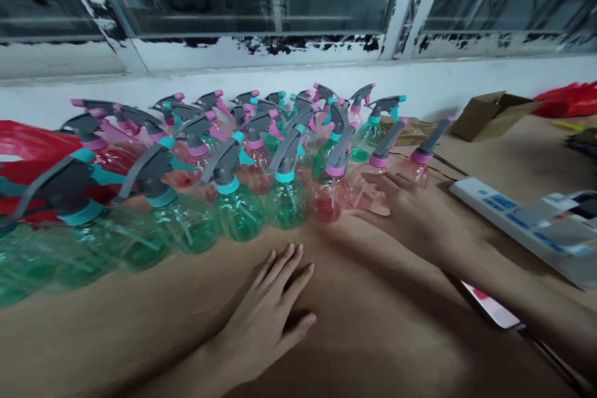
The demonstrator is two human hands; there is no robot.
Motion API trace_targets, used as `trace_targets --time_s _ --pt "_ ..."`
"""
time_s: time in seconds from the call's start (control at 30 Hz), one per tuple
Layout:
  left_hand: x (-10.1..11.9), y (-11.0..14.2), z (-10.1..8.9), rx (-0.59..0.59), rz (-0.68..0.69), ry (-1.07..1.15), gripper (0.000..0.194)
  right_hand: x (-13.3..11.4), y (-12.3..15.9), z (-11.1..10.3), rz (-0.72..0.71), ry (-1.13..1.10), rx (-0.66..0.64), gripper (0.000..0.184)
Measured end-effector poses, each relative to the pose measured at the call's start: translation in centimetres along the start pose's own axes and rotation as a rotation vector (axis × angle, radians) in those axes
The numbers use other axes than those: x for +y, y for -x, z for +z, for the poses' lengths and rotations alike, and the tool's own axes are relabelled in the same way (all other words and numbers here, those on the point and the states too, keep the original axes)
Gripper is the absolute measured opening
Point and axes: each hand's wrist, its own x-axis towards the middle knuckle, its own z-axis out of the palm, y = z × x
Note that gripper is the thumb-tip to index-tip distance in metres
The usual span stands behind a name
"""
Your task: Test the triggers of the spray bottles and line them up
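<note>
My left hand (275, 305) lies flat on the table, fingers spread and nothing in it, in front of the green spray bottles. My right hand (415, 211) reaches to the right end of the front row. Its thumb and fingers close around the body of a pink spray bottle (361, 193) with a grey trigger head. Just left of it stands another pink spray bottle (329, 196), and behind my right fingers is a third pink bottle (415, 168). A green spray bottle (285, 202) with a turquoise collar is the upright one nearest my left fingertips.
Several more green and pink spray bottles (186, 224) stand in rows toward the wall. On the right lie a white power strip (513, 217), a phone (492, 306) and cables. An open cardboard box (489, 115) and red plastic (566, 99) are at the back right; more red plastic (37, 143) is at left.
</note>
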Motion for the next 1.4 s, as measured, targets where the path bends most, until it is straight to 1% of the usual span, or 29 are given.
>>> trace_targets --time_s 0.07,0.1,0.17,0.27,0.33,0.4,0.53,0.67,0.77,1.0,1.07,1.13,1.23,1.3,1.33,1.4 --pt "0.0 0.0 0.0 0.017 -0.006 -0.004 0.055 1.5 0.5 -0.7 0.046 0.010 -0.051 0.040" --pt "0.0 -0.1 0.0 0.026 -0.006 -0.009 0.055 2.3 0.7 -1.0 0.087 0.016 -0.072 0.036" --pt "-0.1 -0.1 -0.1 0.039 0.001 -0.021 0.055 3.8 1.0 -1.1 0.187 0.028 -0.086 0.032" --pt "-0.2 -0.2 -0.2 0.060 0.011 -0.039 0.055 5.4 0.9 -0.7 0.263 0.006 -0.010 0.036" --pt "-0.3 -0.3 -0.2 0.068 0.008 -0.038 0.055 5.7 0.5 -0.1 0.278 -0.016 0.048 0.047" --pt "-0.4 -0.3 -0.3 0.069 0.006 -0.027 0.055 5.5 -0.2 0.4 0.288 -0.022 0.086 0.056" --pt "-0.5 -0.5 -0.3 0.062 0.002 -0.003 0.053 4.4 -1.8 1.4 0.271 -0.043 0.175 0.057" --pt "-0.4 -0.5 -0.5 0.082 -0.008 0.004 0.051 3.4 -2.7 1.8 0.323 0.004 0.158 0.052" --pt "-0.4 -0.5 -0.6 0.080 -0.004 -0.035 0.051 3.4 -2.7 1.7 0.321 0.013 0.129 0.048" --pt "-0.5 -0.6 -0.2 0.107 0.004 -0.046 0.050 4.1 -1.3 0.6 0.223 -0.029 0.078 0.042" --pt "-0.4 -0.8 -0.2 0.127 -0.014 -0.015 0.046 4.0 -0.5 0.3 0.185 -0.042 0.070 0.041" --pt "0.0 -1.0 -0.5 0.153 -0.067 0.051 0.038 3.7 0.3 0.0 0.148 -0.060 0.075 0.042" --pt "1.0 -1.6 -1.4 0.175 -0.159 0.193 0.024 2.8 1.9 0.0 0.101 -0.180 0.113 0.045" --pt "1.9 -2.3 -2.3 0.156 -0.192 0.222 0.017 1.7 2.9 0.2 0.123 -0.322 0.118 0.046" --pt "2.2 -2.7 -2.6 0.160 -0.201 0.207 0.017 1.1 3.3 0.4 0.154 -0.389 0.105 0.046" --pt "2.7 -3.5 -3.3 0.177 -0.207 0.141 0.023 -0.5 4.0 0.8 0.219 -0.490 0.076 0.048"
